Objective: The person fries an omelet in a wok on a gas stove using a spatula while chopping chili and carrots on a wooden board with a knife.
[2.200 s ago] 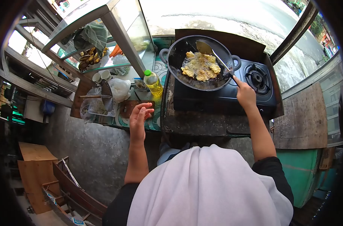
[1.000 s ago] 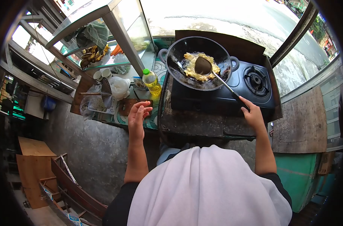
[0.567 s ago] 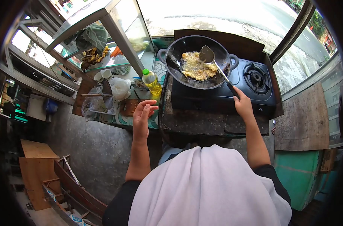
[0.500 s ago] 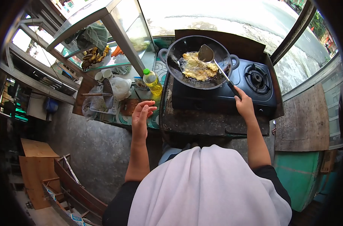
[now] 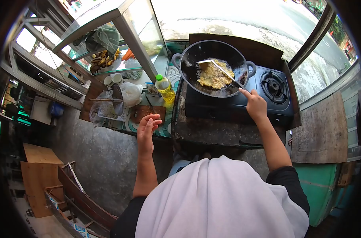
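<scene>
My right hand grips the dark handle of a spatula, its metal blade turned edge-on over the far left part of an omelette-like fried piece. That golden-brown food lies in a black wok with two loop handles, on the left burner of a gas stove. My left hand hovers in front of the cutting board, fingers loosely curled and apart, holding nothing. A knife rests on the board. Just beyond stands a yellow oil bottle with a green cap.
A glass display case with bananas and carrots rises at the left. White cups, a plastic bag and a tray crowd the counter. A second burner sits right of the wok. Metal shielding borders the stove.
The spatula blade has moved left and tipped from flat-facing to edge-on across the food. My right hand has shifted slightly down. The left hand stays near the cutting board.
</scene>
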`<state>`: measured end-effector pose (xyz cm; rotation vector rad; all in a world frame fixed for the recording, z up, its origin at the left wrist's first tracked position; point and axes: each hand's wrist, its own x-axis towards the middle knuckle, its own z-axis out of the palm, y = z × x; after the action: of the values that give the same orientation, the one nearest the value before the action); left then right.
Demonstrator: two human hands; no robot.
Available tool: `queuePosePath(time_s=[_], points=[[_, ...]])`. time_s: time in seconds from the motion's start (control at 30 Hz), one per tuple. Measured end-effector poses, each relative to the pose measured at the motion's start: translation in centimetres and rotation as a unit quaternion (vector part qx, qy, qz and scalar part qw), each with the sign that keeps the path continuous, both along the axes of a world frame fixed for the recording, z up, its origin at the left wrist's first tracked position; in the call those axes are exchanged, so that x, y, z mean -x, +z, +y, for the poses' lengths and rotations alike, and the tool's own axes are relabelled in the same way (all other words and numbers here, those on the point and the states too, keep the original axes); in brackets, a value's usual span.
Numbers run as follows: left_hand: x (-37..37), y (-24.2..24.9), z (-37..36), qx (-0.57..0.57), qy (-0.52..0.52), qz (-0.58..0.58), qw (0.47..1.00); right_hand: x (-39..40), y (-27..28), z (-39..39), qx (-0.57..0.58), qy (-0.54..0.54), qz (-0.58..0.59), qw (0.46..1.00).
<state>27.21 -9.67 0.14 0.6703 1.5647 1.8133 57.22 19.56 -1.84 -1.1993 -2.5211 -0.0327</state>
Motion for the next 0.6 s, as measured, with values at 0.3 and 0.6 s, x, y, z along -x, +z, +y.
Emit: queuePosePath(time_s=[0.3,0.6], points=[[0.7,-0.3,0.7,0.019,-0.019,0.000,1.000,-1.7,-2.8,-0.9,0.014,-0.088,0.050,0.995],[1.7,1.0,3.6,-0.016,-0.079,-0.003,0.997,1.5,-5.0,-3.6,0.107,-0.088,0.086,0.987]])
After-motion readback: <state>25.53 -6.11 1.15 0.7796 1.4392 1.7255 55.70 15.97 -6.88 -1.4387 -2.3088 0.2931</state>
